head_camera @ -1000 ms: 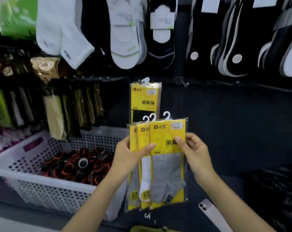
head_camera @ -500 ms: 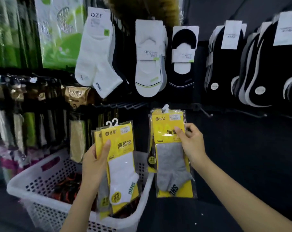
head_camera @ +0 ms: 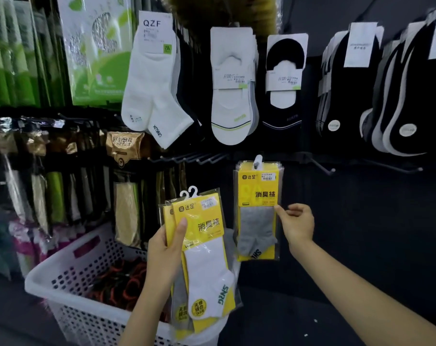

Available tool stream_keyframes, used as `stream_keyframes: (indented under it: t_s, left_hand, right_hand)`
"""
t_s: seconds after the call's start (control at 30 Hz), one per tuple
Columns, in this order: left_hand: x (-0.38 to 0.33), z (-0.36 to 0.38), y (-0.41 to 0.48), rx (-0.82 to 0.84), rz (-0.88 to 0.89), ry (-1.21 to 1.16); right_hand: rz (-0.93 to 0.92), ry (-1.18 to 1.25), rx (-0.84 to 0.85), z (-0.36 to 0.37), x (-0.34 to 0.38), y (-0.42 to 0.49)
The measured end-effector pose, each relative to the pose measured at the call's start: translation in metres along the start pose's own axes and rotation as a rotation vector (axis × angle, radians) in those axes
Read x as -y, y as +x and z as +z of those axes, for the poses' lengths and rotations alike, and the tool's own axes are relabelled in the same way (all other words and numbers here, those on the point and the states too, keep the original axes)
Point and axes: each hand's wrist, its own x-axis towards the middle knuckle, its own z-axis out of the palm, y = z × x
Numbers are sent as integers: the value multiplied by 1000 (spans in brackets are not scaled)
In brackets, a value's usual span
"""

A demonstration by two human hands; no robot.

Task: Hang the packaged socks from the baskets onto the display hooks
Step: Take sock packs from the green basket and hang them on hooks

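Note:
My left hand (head_camera: 165, 255) grips a small stack of yellow sock packs (head_camera: 204, 258), a white sock on the front one, their white hangers pointing up. To the right, a yellow pack with a grey sock (head_camera: 258, 211) hangs by its white hanger on a display hook (head_camera: 257, 161), with at least one more pack behind it. Beside it, my right hand (head_camera: 298, 224) has loosely curled fingers, and its fingertips touch the pack's right edge. A white perforated basket (head_camera: 69, 283) stands below my left hand.
Bare black hooks (head_camera: 199, 158) stick out left of the hung pack, and more (head_camera: 326, 168) to its right. White and black socks (head_camera: 233, 96) hang on the row above. Packaged goods (head_camera: 49, 191) fill the left rack. The basket holds dark items with red rims (head_camera: 122, 283).
The grey-sock pack went from the stack up onto the hook. My right hand has loosened from it and slid down to its edge. My left hand keeps the remaining packs, now lower left.

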Motion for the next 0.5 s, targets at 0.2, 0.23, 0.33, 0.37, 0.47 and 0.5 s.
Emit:
stream_keyframes:
  t_s: [0.2,0.23,0.33,0.37,0.47,0.5]
  left_hand:
    - [3,20,-8,44,-117,-68]
    - [2,25,-9,54,-132,-87]
    - [1,39,-15,72,-150,-118]
    - [0,42,-16,81,-149,-126]
    - [-1,49,-18,97,-139,-124]
    - [0,49,-18,107,-130,-112]
  right_hand:
    - [-94,89,346,-15,0,-44]
    - [-98,111,435,-16,4,-54]
    - [-71,177,606,-15,13,-76]
    - [-61,211,628,-16,14,-80]
    - [-42,272,622,-21,14,-83]
    - [-34,285,610,-24,14,-81]
